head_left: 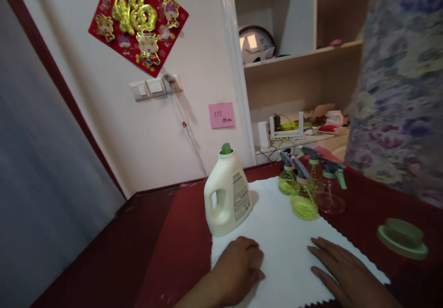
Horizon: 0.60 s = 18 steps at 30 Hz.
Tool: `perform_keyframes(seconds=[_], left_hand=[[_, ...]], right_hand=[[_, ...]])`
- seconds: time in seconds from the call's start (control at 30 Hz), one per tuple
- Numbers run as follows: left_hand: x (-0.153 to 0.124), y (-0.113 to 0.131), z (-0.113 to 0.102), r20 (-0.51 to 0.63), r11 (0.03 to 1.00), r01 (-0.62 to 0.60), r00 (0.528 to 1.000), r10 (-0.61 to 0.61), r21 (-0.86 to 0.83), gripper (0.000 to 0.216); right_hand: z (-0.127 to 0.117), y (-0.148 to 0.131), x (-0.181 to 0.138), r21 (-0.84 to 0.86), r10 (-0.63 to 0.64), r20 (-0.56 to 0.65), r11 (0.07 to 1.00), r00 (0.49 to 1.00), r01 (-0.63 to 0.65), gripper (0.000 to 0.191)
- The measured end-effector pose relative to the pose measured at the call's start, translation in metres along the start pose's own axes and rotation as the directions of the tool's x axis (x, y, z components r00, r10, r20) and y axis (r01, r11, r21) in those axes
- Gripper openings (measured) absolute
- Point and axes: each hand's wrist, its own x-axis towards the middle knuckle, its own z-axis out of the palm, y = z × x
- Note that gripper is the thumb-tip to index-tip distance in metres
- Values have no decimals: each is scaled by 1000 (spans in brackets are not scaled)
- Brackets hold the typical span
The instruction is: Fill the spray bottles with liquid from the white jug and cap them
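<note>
My left hand [238,266] rests on a white cloth [284,234], its fingers curled under with nothing visible in them. My right hand [341,273] lies flat on the same cloth, fingers stretched out and apart. Just beyond my left hand stands a cream detergent jug [226,192] with a handle, a label and an open neck. Three small spray bottles [304,190] stand in a cluster at the cloth's far right; two hold yellow-green liquid and one looks clear. A green cap [402,238] lies on the dark red table [166,243] to the right of my right hand.
A person in a floral garment [401,86] stands close at the right. Behind are a wall with switches [155,87], a pink sticky note [221,115], a red and gold decoration [138,19], and shelves [301,63] with a clock and clutter.
</note>
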Motion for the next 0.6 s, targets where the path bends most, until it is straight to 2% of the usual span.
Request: perform_keyframes(seconds=[0.1, 0.17, 0.2, 0.23, 0.33, 0.4, 0.43, 0.5, 0.6], left_hand=[[-27, -9, -13, -91, 996, 26, 995, -34, -81, 24], [-37, -17, -22, -222, 990, 55, 971, -83, -128, 12], [-40, -21, -27, -313, 986, 72, 943, -117, -152, 11], [-42, -24, -33, -410, 980, 86, 899, -153, -179, 15], [-39, -32, -52, -655, 963, 76, 719, -233, -260, 19], [-31, -34, -64, -737, 954, 49, 624, -260, -294, 19], [-26, -35, -69, -757, 950, 38, 595, -269, -308, 25], [-13, -35, -76, -766, 939, 15, 574, -288, -342, 40], [7, -37, -80, -732, 913, -29, 608, -307, -407, 54]], right_hand=[[9, 4, -5, 10, -1, -28, 1000, 1000, 1, 45], [16, 7, -9, 16, 7, -34, 1000, 999, -7, 46], [19, 8, -10, 17, 11, -34, 1000, 999, -11, 46], [21, 9, -12, 18, 17, -34, 1000, 999, -16, 46], [26, 11, -15, 32, 43, -32, 999, 999, -42, 46], [25, 12, -17, 51, 52, -31, 997, 998, -50, 46], [25, 13, -18, 57, 49, -31, 997, 998, -47, 46], [24, 14, -19, 52, 29, -28, 998, 999, -28, 45], [24, 17, -22, 35, -5, -29, 999, 1000, 6, 43]])
